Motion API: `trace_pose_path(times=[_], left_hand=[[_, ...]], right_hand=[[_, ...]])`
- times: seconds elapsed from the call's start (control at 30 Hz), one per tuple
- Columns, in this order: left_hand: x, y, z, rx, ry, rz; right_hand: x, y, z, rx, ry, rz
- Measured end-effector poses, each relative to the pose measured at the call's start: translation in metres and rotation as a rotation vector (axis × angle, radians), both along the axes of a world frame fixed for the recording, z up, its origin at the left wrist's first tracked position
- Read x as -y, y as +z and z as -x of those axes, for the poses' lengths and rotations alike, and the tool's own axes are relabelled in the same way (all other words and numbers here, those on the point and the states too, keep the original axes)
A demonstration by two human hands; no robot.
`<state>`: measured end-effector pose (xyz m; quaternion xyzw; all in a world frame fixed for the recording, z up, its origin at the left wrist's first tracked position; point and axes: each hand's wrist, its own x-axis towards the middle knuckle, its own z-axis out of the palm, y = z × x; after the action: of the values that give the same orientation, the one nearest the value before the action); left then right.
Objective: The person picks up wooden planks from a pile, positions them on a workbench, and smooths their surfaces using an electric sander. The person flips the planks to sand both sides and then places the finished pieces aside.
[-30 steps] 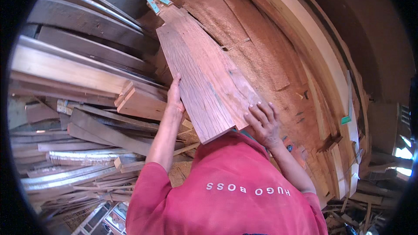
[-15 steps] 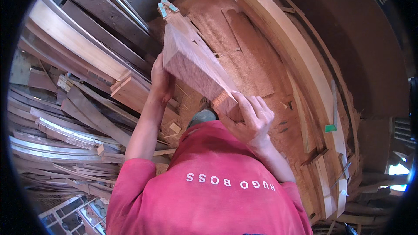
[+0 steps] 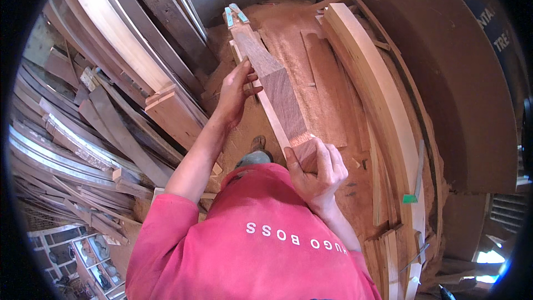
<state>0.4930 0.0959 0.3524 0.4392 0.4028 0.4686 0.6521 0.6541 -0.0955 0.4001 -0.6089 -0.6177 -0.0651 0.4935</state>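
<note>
A long brown wooden piece (image 3: 282, 100) slants across the middle, its wide end toward me and its narrower end pointing away. One side strip is pale, and a light orange band crosses it near the close end. My right hand (image 3: 323, 171) grips that close end, thumb on the near corner and fingers curled over the far side. At the left edge, my left hand (image 3: 236, 93) holds the piece about midway, with its thumb against the edge and its fingertips partly tucked beside it. Past the narrow end sit small pale-blue-faced blocks (image 3: 236, 15).
A long curved beam (image 3: 383, 61) lies to the right, with a green tag (image 3: 410, 198) near its lower part. Stacked curved planks (image 3: 100, 28) fill the left side. Sawdust covers the surface beyond my hands. A dark curved panel (image 3: 455, 78) stands at the far right.
The wooden piece has turned, so its broad brown face and pale side strip now show. My left hand has shifted right along with it, and my right hand still grips the close end.
</note>
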Motion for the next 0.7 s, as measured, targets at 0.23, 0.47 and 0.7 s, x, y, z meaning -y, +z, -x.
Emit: trace_pose_path(times=[0.23, 0.47, 0.7], left_hand=[[0.001, 0.008, -0.006, -0.052, -0.017, 0.011], [-0.002, 0.002, -0.008, -0.023, -0.010, 0.021], [-0.006, -0.004, -0.019, -0.051, 0.008, 0.021]], right_hand=[[-0.003, 0.000, -0.002, -0.013, -0.016, 0.051], [-0.002, -0.003, 0.001, -0.030, -0.041, 0.037], [-0.003, -0.008, -0.004, -0.048, -0.059, 0.054]])
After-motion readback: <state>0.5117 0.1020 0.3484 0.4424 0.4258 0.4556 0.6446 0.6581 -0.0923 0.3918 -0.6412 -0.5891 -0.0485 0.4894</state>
